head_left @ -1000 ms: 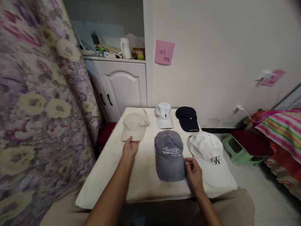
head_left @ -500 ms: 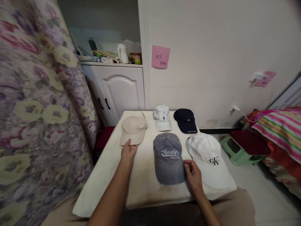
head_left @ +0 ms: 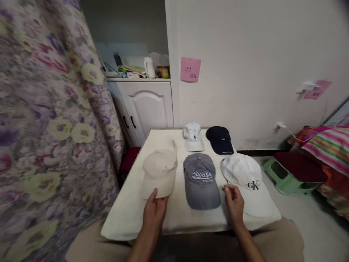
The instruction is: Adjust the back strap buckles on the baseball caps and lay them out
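My left hand (head_left: 155, 208) grips the brim of a beige baseball cap (head_left: 159, 169), thumb on top and fingers underneath. The cap's strap sticks up at its back right. My right hand (head_left: 233, 202) is curled between a grey baseball cap (head_left: 202, 182) with "Always" lettering and a white baseball cap (head_left: 249, 180) marked CK; its thumb and fingertips are pinched, and whether anything small is in them cannot be made out. Behind these lie a smaller white cap (head_left: 193, 137) with a dark logo and a navy cap (head_left: 219, 140).
The caps lie on a cream-covered table (head_left: 128, 214) against the wall. A floral curtain (head_left: 54, 120) hangs at the left, beside a white cabinet (head_left: 151, 109). On the right stand a green stool (head_left: 280, 178) and a bed with a striped cover (head_left: 332, 149).
My left hand has drawn the beige cap toward me, nearer the table's front. My right hand remains between the grey and CK caps. The view has shifted slightly left.
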`<state>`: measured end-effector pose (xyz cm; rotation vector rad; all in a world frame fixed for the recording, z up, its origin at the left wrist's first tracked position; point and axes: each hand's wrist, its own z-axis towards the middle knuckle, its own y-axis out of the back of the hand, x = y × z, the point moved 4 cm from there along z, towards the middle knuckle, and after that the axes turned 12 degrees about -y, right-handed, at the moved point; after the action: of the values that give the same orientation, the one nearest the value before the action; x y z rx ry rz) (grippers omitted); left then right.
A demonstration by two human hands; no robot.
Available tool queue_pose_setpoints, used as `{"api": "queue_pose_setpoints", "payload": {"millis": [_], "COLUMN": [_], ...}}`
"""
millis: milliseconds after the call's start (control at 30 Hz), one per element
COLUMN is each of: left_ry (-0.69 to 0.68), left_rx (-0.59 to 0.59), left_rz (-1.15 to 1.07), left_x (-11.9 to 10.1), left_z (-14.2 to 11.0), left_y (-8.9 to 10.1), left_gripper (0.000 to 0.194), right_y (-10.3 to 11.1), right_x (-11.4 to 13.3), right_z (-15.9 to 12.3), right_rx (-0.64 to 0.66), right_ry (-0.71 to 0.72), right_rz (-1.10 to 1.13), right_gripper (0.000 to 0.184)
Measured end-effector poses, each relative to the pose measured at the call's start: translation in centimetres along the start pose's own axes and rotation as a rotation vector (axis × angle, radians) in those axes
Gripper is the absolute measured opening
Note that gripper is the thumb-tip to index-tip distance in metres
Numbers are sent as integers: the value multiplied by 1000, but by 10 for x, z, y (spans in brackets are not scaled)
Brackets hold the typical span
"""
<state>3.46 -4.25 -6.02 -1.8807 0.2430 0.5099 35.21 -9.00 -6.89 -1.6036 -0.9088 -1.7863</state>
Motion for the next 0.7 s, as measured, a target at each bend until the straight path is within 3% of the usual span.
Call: {"api": "queue_pose_setpoints", "payload": {"millis": [67, 133, 200, 267, 333, 400, 533, 700], "left_ry": [-82, -69, -35, -14, -42, -88, -98, -6], "left_rx": [-49, -49, -39, -49, -72, -96, -169, -191], "left_rz": [42, 59, 66, 60, 44, 43, 101, 123], "left_x": [-1, 1, 0, -8, -23, -40, -56, -41], "left_z": [-28, -50, -64, -70, -67, -61, -50, -61], "left_y": [19, 36, 49, 57, 58, 54, 46, 50], "left_gripper": [51, 50, 40, 32, 31, 34, 42, 48], "right_y": [4, 2, -10, -32, -56, -78, -109, -127], "right_x": [4, 11, 18, 21, 18, 14, 0, -1], "right_z": [-10, -26, -47, -72, -96, -115, -135, -139], "right_rx": [-7, 49, 198, 437, 642, 756, 818, 861], "right_ry": [20, 45, 68, 29, -88, -187, -479, -721], "right_rz": [23, 33, 39, 30, 52, 128, 347, 473], "right_gripper": [33, 33, 33, 33, 34, 34, 42, 53]}}
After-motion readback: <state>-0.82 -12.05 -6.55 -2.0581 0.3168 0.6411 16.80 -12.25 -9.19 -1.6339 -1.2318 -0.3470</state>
